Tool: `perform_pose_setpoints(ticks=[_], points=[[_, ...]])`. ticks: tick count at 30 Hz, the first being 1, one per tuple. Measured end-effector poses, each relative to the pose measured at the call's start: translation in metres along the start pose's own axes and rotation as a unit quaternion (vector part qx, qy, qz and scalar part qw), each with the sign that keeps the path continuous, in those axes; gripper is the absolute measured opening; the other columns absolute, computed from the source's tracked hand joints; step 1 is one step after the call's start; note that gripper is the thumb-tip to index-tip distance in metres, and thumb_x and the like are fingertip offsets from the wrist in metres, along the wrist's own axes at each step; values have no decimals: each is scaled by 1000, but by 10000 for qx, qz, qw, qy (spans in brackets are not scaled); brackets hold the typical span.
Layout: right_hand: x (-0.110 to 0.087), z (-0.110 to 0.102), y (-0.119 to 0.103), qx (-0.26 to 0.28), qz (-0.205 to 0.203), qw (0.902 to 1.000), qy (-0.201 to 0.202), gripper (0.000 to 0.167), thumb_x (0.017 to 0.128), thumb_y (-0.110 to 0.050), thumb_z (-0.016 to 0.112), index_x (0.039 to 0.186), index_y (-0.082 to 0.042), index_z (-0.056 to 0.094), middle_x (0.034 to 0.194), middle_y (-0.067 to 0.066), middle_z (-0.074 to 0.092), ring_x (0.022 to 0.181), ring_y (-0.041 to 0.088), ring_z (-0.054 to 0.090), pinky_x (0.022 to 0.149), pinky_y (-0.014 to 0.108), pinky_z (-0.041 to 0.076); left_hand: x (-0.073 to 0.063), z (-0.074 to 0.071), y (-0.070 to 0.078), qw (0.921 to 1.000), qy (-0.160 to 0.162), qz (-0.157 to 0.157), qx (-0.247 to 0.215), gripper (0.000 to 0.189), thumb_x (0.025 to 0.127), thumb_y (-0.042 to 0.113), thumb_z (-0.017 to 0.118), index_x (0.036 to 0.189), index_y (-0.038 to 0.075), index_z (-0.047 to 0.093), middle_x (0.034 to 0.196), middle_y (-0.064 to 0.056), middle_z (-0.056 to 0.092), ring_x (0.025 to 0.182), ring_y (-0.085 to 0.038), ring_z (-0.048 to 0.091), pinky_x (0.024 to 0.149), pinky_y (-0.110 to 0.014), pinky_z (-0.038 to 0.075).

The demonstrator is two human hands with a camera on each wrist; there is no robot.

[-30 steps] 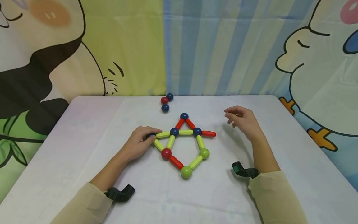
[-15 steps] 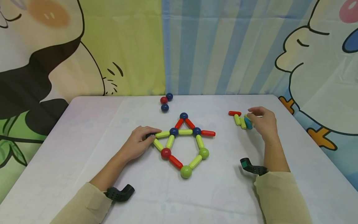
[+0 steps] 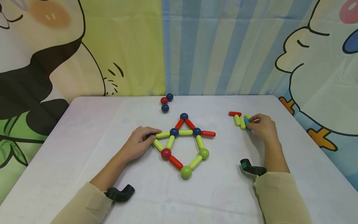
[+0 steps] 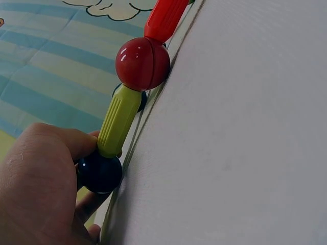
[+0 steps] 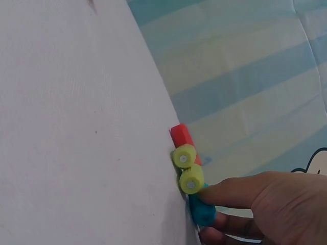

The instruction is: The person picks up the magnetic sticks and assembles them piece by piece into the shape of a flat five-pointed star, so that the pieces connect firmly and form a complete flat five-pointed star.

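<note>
Toward the far right corner of the table (image 3: 218,186), the blue rod (image 5: 203,213) is pinched from its right by the nearer right hand (image 3: 263,127), its part-hidden long axis apparently aligned far-to-near, while a dark blue ball (image 4: 103,174) is held by the left hand (image 3: 138,141).

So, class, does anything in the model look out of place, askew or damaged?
One thing: a red rod juts from the right-hand blue ball with its outer end free, whereas the other connected rods appear capped at both ends. No damage is visible.
</note>
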State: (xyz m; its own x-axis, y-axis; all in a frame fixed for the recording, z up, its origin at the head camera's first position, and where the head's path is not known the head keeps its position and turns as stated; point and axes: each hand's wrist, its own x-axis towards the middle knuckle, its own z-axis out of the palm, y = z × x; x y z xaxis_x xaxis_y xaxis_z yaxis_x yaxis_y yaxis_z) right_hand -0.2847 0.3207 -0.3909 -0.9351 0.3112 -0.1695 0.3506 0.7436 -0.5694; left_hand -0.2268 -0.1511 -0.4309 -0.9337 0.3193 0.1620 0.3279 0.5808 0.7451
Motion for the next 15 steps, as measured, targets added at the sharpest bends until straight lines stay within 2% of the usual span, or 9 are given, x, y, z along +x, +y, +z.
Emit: perform_pose_setpoints(ticks=[4, 6, 11, 15], points=[[-4, -2, -3, -54, 67, 9999, -77, 46, 99, -22, 64, 138, 1, 55, 138, 31, 54, 114, 41, 54, 102, 53, 54, 1, 0, 0, 10000, 1, 30, 44, 33, 103, 13, 56, 132, 18, 71, 135, -3, 70, 129, -29, 57, 118, -57, 34], [-6, -4, -5, -17, 116, 9999, -39, 46, 99, -22, 63, 139, 0, 55, 139, 30, 54, 112, 40, 55, 97, 49, 56, 1, 0, 0, 10000, 6, 34, 51, 33, 103, 13, 56, 132, 18, 71, 134, -3, 70, 126, -28, 57, 112, -55, 41], [-10, -10, -9, 493, 40, 9986, 161, 47, 102, -27, 59, 141, -1, 55, 140, 28, 56, 106, 35, 62, 78, 31, 59, 1, 0, 0, 10000, 11, 26, 33, 33, 103, 14, 56, 132, 19, 71, 135, -3, 70, 132, -29, 56, 117, -57, 35], [-10, -12, -11, 1342, -348, 9903, -76, 51, 103, -35, 61, 144, -5, 53, 139, 20, 58, 109, 28, 66, 78, 24, 62, 0, 0, 0, 10000, 21, 5, 26, 32, 103, 14, 57, 131, 19, 72, 135, -2, 70, 127, -27, 57, 111, -54, 41]])
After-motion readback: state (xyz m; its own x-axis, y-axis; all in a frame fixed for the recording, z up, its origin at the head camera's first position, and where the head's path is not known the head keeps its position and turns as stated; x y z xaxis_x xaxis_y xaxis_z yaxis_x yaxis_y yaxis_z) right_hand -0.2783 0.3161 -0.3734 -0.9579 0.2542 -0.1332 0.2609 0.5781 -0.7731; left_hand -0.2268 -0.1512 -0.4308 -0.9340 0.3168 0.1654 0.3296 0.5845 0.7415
